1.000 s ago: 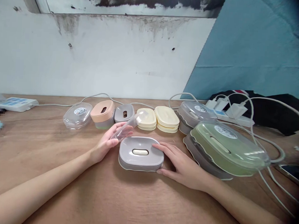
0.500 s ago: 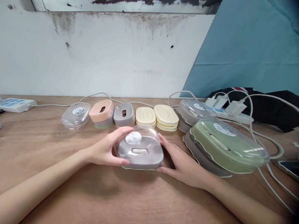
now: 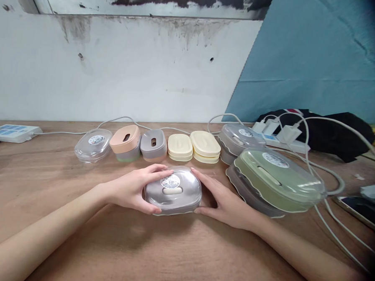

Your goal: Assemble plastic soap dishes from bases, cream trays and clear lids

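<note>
A small grey oval box (image 3: pixel 184 202) with a pale slot in its top is on the wooden table in front of me. Over it sits a clear plastic lid (image 3: pixel 189 186) with a round white label, lying level. My left hand (image 3: pixel 134 189) grips the left end, fingers along the back and thumb at the front edge. From the right end, my right hand (image 3: pixel 225 201) holds it the same way, fingertips at the back corner and thumb low in front. The box's underside is hidden.
Behind stand clear lids (image 3: pixel 91 146), a peach-topped box (image 3: pixel 125 141), a grey box (image 3: pixel 153 143) and yellow boxes (image 3: pixel 180 146). Large lidded boxes, one green (image 3: pixel 267 176), are stacked at right. Cables, a power strip (image 3: pixel 296 144) and a phone (image 3: pixel 362 210) lie farther right.
The clear lid stood raised at its back edge; now it lies lower and level over the grey box. Both hands stay at its ends. The view has shifted slightly.
</note>
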Tool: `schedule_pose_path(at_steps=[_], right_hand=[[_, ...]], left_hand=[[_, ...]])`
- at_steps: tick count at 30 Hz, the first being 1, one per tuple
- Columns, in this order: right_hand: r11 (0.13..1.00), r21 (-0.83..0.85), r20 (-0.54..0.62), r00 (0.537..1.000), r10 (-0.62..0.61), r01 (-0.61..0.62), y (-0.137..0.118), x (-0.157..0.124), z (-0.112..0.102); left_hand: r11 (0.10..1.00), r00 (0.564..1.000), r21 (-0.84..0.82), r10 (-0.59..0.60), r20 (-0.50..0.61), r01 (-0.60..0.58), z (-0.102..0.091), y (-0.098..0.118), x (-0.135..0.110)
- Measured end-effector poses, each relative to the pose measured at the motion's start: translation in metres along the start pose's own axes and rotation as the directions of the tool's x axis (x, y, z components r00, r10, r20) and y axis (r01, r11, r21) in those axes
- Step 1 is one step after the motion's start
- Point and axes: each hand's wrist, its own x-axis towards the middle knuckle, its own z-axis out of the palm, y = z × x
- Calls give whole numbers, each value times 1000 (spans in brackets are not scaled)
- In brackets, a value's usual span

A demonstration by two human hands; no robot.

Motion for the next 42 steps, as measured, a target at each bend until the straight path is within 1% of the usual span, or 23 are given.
schedule_pose_path(at_steps=[5, 8, 10, 15, 18, 20, 22, 23, 25, 27, 29, 31, 34, 36, 38, 39, 40, 42], right_hand=[[996, 85, -19, 1000, -21, 22, -3, 2, -2], [994, 108, -3, 1000, -18, 19, -3, 1, -3], [994, 105, -1, 1000, -22, 22, -3, 0, -3], [995, 71, -5, 998, -68, 68, -2, 3, -1], [984, 72, 9, 987, -161, 160, -6, 10, 0], [973, 55, 20, 974, -228, 226, -11, 13, 1], [972, 3, 11, 972, -236, 236, -16, 12, 1], [976, -30, -7, 976, -217, 217, -19, 11, 2], [983, -100, -50, 986, -161, 155, -24, 5, 3], [979, -185, -100, 989, -109, 89, -28, -3, 4], [953, -304, -165, 983, -75, 22, -31, -10, 7], [894, -445, -238, 969, -66, -49, -36, -17, 9], [760, -627, -325, 944, -53, -173, -44, -25, 11], [661, -700, -375, 927, -18, -270, -51, -28, 11], [591, -734, -415, 910, -2, -334, -56, -27, 10], [582, -746, -410, 912, -17, -324, -57, -25, 10], [590, -755, -387, 921, -49, -286, -57, -22, 9], [623, -764, -297, 949, -108, -168, -55, -14, 9]], left_hand=[[998, 999, 52, -42, 28, 41, -7, 14, -1], [997, 998, 58, -49, 32, 47, -3, 18, -2], [998, 999, 44, -40, 27, 39, 2, 17, -4], [999, 1000, 47, 23, -8, -23, 13, 5, -5], [994, 995, 45, 101, -20, -100, 16, -1, -3], [987, 985, 23, 160, -61, -159, 19, -6, -3], [980, 973, -22, 191, -130, -195, 23, -11, -2], [980, 970, -42, 185, -158, -194, 25, -14, -2], [986, 974, -54, 143, -173, -155, 30, -20, -2], [997, 985, -18, 75, -158, -78, 34, -23, -1], [999, 986, 52, 16, -164, -7, 36, -24, 1], [991, 987, 132, -8, -163, 30, 37, -22, 3], [974, 992, 221, -14, -124, 42, 36, -20, 6], [970, 994, 238, -30, -104, 54, 35, -19, 6], [969, 995, 241, -37, -94, 59, 34, -20, 6], [969, 995, 240, -35, -94, 57, 34, -20, 6], [970, 995, 239, -32, -97, 55, 34, -20, 6], [971, 994, 236, -22, -105, 47, 34, -22, 6]])
